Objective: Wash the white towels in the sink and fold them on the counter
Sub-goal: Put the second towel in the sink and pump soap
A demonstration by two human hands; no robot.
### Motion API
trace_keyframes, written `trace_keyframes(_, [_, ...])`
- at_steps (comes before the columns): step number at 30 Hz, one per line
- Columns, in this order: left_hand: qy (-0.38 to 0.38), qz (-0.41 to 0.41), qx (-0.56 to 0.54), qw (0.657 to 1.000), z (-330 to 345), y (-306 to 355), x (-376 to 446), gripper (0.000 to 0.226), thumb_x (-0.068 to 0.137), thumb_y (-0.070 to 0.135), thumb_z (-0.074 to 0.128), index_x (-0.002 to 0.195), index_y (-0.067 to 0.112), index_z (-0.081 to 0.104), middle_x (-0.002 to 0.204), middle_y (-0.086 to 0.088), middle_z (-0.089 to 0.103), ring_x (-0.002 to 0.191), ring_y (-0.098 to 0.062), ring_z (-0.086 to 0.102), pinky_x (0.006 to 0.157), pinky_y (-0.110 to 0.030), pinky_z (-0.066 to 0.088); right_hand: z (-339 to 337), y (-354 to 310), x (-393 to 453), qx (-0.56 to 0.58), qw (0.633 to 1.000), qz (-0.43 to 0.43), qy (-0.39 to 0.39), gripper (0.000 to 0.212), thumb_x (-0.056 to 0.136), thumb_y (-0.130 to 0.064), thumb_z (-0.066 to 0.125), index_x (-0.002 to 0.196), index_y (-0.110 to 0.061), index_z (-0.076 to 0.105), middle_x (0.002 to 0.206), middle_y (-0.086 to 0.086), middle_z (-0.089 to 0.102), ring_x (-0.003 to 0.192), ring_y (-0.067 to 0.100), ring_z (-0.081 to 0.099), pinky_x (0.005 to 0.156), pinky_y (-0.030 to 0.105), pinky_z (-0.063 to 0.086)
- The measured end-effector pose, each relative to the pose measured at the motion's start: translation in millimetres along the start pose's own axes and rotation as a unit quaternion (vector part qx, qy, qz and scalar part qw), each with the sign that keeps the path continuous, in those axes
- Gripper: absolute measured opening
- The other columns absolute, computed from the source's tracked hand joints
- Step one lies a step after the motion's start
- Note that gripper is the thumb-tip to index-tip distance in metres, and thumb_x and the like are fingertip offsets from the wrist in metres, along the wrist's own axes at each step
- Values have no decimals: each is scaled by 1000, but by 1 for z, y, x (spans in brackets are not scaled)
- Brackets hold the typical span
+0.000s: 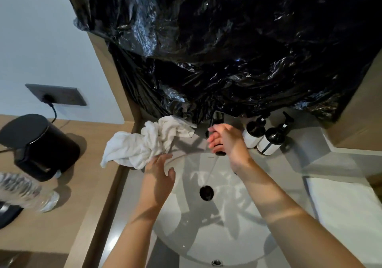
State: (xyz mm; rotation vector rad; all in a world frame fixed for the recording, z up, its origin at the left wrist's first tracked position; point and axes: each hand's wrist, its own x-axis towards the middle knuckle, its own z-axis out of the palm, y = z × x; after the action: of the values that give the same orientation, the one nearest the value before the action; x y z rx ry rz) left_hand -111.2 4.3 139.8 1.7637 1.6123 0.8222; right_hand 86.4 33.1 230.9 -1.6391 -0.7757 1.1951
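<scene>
A crumpled white towel (144, 141) lies on the counter at the sink's back left corner. My left hand (159, 174) rests with spread fingers at the towel's lower edge, touching it, over the rim of the white sink (186, 236). My right hand (225, 139) is closed around the black faucet (217, 119) behind the basin. A thin stream of water runs from the faucet down to the black drain (206, 193). A folded white towel (347, 207) lies flat on the counter at the right.
Two black-and-white pump bottles (262, 135) stand right of the faucet. Black plastic sheeting (227, 50) covers the wall above. On the wooden counter at left are a black kettle (41, 145), a plastic water bottle (26, 193) and a wall socket (55, 95).
</scene>
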Motion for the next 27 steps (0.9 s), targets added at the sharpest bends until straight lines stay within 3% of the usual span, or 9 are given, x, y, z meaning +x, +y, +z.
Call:
trace_keyframes(2, [18,12,36,999,-21,-7,18,36,83,1,66,118,9,66,125,-11,59,116,-31,57,101,-42,47,24,5,-4,-15,999,-21,-33,15,97,-8,50,91,-9,63,70,8,62,53,15,58,48,25,48])
trace_keyframes(6, [53,-13,144,988,-59,-34,63,47,74,26,57,119,13,67,130,-14,58,122,-37,51,105,-46,38,69,31,17,-90,991,-50,-86,8,93,-14,58,95,-16,65,89,2,64,73,12,61,57,22,50])
trace_keyframes(10, [-24,-60,262,963,-69,-57,87,59,88,50,60,142,37,41,158,-3,23,147,-27,13,117,-48,13,113,48,51,-255,959,-26,-118,37,90,-31,62,123,-16,56,110,-1,53,104,20,57,91,41,53])
trace_keyframes(13, [-40,-38,309,949,-65,-71,94,57,86,61,56,138,41,44,151,0,31,140,-29,23,110,-49,24,148,50,62,-238,964,39,-117,58,86,-44,65,131,-17,39,116,2,46,111,26,53,99,43,47])
trace_keyframes(15, [-12,-2,325,945,-65,-77,96,45,86,60,56,126,39,55,139,0,42,127,-31,34,102,-47,31,163,56,67,-234,966,37,-102,63,85,-40,69,131,-14,35,118,3,46,112,24,51,99,30,42])
trace_keyframes(17, [2,32,302,953,-67,-82,102,32,89,52,58,113,32,64,126,-1,49,114,-31,40,93,-44,33,167,61,71,-224,971,12,-77,50,87,-27,69,126,-9,43,114,5,53,109,24,54,90,22,40])
trace_keyframes(20, [-3,63,255,965,-71,-79,103,22,90,38,63,99,19,70,110,-4,52,96,-28,43,79,-37,36,161,69,67,-159,986,11,-51,29,90,-14,64,115,-3,58,112,15,64,103,28,60,87,30,46])
trace_keyframes(24, [-19,37,74,996,-71,-64,77,13,90,31,66,95,19,69,103,-1,48,93,-20,49,84,-35,44,125,77,31,0,997,49,-60,19,93,-8,58,110,-7,67,106,8,71,98,25,66,89,34,51])
trace_keyframes(27, [-23,20,-44,999,-62,-38,44,5,88,24,69,87,29,68,99,7,48,91,4,49,89,-21,42,87,87,-8,86,992,66,-61,19,93,-10,58,103,-18,72,99,6,74,86,18,68,72,28,54])
